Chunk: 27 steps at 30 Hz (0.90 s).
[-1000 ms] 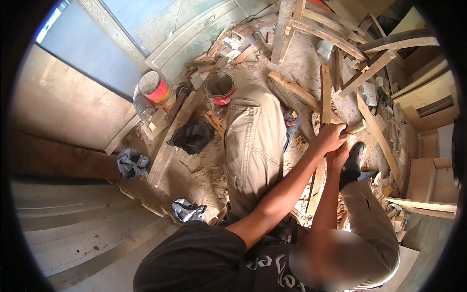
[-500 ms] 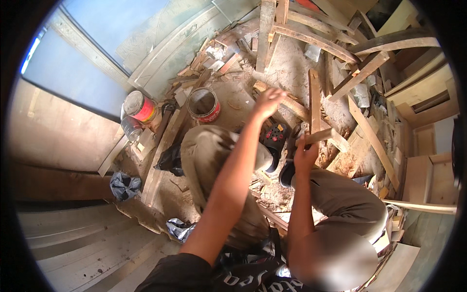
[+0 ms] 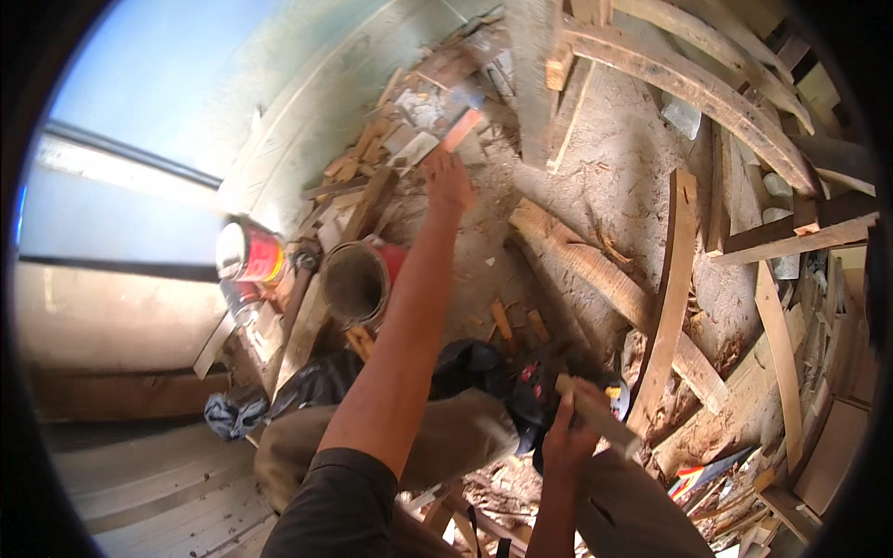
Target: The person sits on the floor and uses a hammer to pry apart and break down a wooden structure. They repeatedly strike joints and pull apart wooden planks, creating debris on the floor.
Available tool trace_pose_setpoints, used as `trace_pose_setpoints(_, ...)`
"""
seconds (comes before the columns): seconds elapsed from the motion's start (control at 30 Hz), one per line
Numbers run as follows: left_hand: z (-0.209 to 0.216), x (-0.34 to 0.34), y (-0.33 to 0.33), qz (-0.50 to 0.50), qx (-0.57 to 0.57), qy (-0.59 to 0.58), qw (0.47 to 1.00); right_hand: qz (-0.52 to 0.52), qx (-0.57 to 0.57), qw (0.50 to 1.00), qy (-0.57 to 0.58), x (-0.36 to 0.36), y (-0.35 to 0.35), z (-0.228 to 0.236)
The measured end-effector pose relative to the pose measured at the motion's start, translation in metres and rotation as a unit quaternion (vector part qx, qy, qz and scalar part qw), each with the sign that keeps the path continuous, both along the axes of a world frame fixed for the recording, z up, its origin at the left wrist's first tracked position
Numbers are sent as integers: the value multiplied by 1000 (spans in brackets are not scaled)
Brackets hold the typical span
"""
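The floor was dusty earth, strewn with wood chips and offcuts. Nearest, toward five o'clock, the right hand (image 3: 567, 445) gripped a short wooden block (image 3: 606, 425), its fingers closed around the middle and both ends clear. That was a sound hold, in my judgement: firm at the centre, with the ends kept away from the knee. At about half past four lay a flat piece (image 3: 686, 482) with red, yellow and white colouring; any lettering was too small to make out.

Farther out, at nine o'clock, stood an open tin (image 3: 394, 257) with a red side, near the outstretched left forearm. Past it, still near nine, a second tin (image 3: 258, 254) carried a red label banded with yellow, its print too blurred to read.

At twelve o'clock the left hand (image 3: 448, 189) reached to the edge of a heap of scraps, its fingertips by a pale piece (image 3: 416, 149) and a reddish block (image 3: 461, 129). Whether it had closed on either, I could not tell. Working there well called for fingertips on one piece's sides, wary of splinters, and a forearm kept clear of the open tin's rim.
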<state>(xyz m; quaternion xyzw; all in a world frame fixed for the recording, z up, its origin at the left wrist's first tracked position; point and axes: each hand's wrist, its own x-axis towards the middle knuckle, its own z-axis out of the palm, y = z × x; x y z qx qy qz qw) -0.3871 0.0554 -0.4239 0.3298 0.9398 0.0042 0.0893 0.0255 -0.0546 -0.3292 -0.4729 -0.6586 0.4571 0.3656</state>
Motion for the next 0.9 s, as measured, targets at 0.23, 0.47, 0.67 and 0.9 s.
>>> trace_pose_setpoints(0.23, -43, -77, 26, 132, -31, 40, 990, -78, -112, 991, -8, 5, 27, 14)
trace_pose_setpoints(0.47, -41, -75, 21, 61, -28, 89, 994, -75, -110, 991, -26, 16, 32, 20)
trace_pose_setpoints(0.67, -1, -39, -39, 69, 71, -72, 992, -112, -96, 986, 76, 11, 20, 36)
trace_pose_setpoints(0.9, 46, 83, -127, -48, 197, -242, 949, -118, 34, 978, 167, 30, 22, 150)
